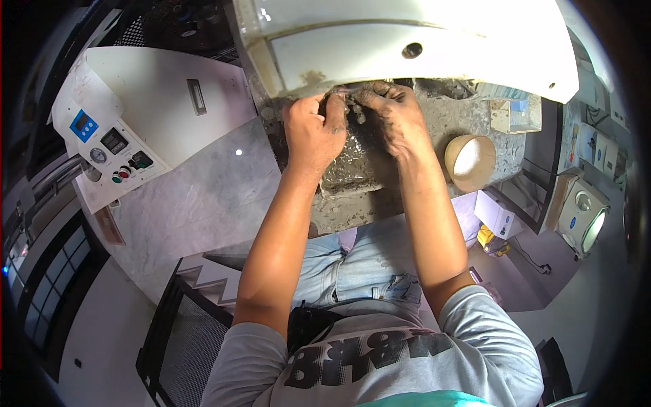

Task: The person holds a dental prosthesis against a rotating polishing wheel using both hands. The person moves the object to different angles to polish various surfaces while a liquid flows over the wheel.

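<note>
My left hand (pixel 319 125), fingers curled and thumb raised, is closed at the lower lip of a white machine housing (pixel 420 64). My right hand (pixel 393 115), grimy with grey sludge, pinches beside it, just to the right. Both fingertips meet around something small and dirty that I cannot make out, partly under the housing. Below and between them is a wet, shiny tray (pixel 352 163) in a mud-spattered worktop (pixel 359 207).
A round cream bowl with white contents (pixel 469 163) is right of my right forearm, near a small clear box (pixel 515 119). At left stands a white machine with a control panel (pixel 119 152). A lit white unit (pixel 580 217) is at far right.
</note>
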`<state>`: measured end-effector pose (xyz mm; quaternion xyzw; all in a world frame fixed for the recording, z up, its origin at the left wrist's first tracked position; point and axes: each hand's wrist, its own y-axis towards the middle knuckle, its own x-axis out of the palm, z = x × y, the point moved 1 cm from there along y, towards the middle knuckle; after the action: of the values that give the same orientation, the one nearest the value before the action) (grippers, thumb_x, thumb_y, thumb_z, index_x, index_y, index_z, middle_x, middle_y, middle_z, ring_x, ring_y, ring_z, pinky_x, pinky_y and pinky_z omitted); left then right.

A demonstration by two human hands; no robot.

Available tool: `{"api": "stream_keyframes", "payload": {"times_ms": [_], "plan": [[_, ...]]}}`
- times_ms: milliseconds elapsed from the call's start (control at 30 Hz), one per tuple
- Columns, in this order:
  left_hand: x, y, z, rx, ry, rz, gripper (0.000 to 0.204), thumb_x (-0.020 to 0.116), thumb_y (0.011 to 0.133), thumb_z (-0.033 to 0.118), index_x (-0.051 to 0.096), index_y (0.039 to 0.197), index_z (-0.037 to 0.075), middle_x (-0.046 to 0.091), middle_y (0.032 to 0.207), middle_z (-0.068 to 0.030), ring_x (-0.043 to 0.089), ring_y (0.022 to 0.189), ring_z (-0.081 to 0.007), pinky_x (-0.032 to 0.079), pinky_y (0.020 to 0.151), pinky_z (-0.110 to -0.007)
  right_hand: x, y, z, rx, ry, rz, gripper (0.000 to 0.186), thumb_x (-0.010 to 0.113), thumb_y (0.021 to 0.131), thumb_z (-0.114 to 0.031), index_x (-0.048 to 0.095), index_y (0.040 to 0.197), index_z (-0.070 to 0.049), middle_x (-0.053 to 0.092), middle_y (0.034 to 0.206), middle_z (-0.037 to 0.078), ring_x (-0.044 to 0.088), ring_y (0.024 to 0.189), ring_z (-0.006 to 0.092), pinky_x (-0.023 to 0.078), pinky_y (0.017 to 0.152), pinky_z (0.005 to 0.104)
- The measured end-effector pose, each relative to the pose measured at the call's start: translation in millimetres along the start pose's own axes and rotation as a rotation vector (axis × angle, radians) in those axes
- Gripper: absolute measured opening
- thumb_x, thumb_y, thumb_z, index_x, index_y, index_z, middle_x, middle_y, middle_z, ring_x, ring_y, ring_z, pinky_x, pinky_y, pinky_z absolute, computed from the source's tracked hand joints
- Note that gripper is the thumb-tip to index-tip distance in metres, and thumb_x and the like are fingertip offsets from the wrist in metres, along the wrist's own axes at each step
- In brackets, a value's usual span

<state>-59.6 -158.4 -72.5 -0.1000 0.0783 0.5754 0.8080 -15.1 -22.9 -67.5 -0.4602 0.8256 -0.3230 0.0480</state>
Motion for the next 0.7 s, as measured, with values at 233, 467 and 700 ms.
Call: {"api": "stream_keyframes", "payload": {"times_ms": [233, 467, 700], "plan": [[-4, 1, 9, -0.066, 0.022, -0.012, 0.016, 0.057, 0.09, 0.002, 0.068, 0.097, -0.006, 0.069, 0.084, -0.0078, 0.059, 0.076, -0.0104, 0.047, 0.072, -0.026, 3, -1, 2, 0.016, -0.009, -0.032, 0.016, 0.069, 0.08, 0.001, 0.069, 0.093, 0.01, 0.07, 0.082, 0.013, 0.062, 0.067, 0.0138, 0.047, 0.06, 0.0251], [-1, -3, -6, -0.056, -0.036, 0.026, 0.016, 0.055, 0.092, -0.001, 0.067, 0.1, -0.007, 0.065, 0.079, -0.0043, 0.056, 0.072, -0.0072, 0.045, 0.066, -0.022, 7, -1, 0, -0.013, -0.034, 0.008, 0.018, 0.07, 0.08, 0.001, 0.069, 0.095, 0.01, 0.07, 0.081, 0.012, 0.061, 0.065, 0.0129, 0.047, 0.059, 0.0251], [5, -12, -11, 0.01, -0.177, 0.096, 0.015, 0.058, 0.094, 0.002, 0.067, 0.103, -0.006, 0.06, 0.074, 0.0007, 0.047, 0.061, -0.0005, 0.036, 0.051, -0.019, 7, -7, -6, -0.065, -0.115, -0.015, 0.019, 0.073, 0.081, -0.003, 0.069, 0.095, 0.01, 0.069, 0.078, 0.01, 0.059, 0.062, 0.0104, 0.046, 0.057, 0.0234]]}}
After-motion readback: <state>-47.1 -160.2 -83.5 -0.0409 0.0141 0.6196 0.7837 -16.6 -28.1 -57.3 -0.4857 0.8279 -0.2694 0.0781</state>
